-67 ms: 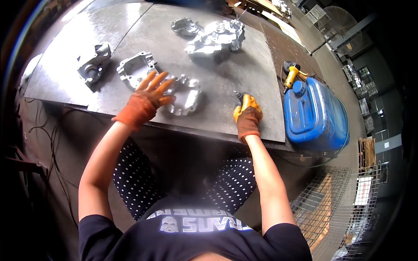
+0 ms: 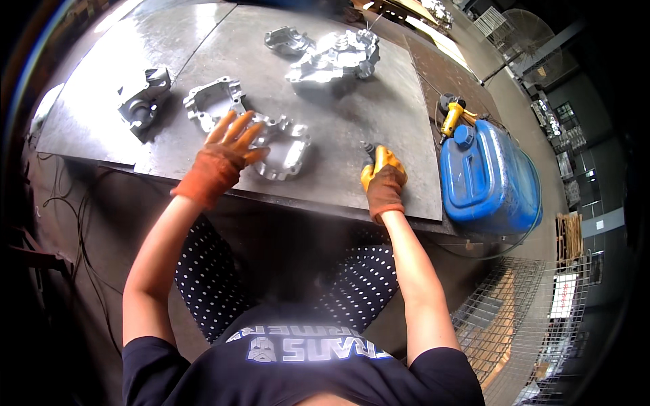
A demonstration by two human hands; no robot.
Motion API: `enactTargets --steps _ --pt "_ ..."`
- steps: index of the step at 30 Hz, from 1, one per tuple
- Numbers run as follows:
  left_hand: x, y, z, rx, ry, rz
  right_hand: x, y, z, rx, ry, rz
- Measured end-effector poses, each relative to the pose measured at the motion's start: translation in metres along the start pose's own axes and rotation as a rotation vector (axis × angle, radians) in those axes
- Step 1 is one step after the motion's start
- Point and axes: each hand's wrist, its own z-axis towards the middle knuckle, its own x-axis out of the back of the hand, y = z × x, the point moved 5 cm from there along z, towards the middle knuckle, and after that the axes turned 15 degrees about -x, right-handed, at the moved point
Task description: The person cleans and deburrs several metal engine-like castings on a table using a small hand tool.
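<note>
A silvery cast-metal housing (image 2: 218,88) with frame-like openings lies near the front of the metal table (image 2: 338,169); my hand hides its middle, so I cannot tell whether it is one piece or two. My left hand (image 2: 220,159), in an orange glove, reaches over it with fingers spread, seemingly resting on its near side. To the right, my right hand (image 2: 384,177), in a yellow and brown glove, is closed around a dark, slim hand tool (image 2: 368,150). The tool's narrow tip points away from me, above the tabletop. Most of its body is hidden by the glove.
Another casting (image 2: 144,103) stands at the left, and further castings (image 2: 335,57) lie at the back. Beyond the table's right edge are a blue jerrycan (image 2: 487,179) and a yellow angle grinder (image 2: 452,118). A wire mesh cage (image 2: 501,318) stands lower right.
The right part of the housing has shifted very slightly left, along with my left hand. My right hand keeps its hold on the tool, almost unmoved.
</note>
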Motion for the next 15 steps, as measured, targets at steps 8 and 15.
enactTargets --steps 8,15 --pt "-0.009 0.071 0.057 0.746 0.278 -0.133 0.057 -0.098 0.004 0.515 -0.130 0.069" --pt "-0.039 0.066 0.042 0.563 0.187 -0.190 0.057 -0.150 0.015 0.813 -0.116 -0.230"
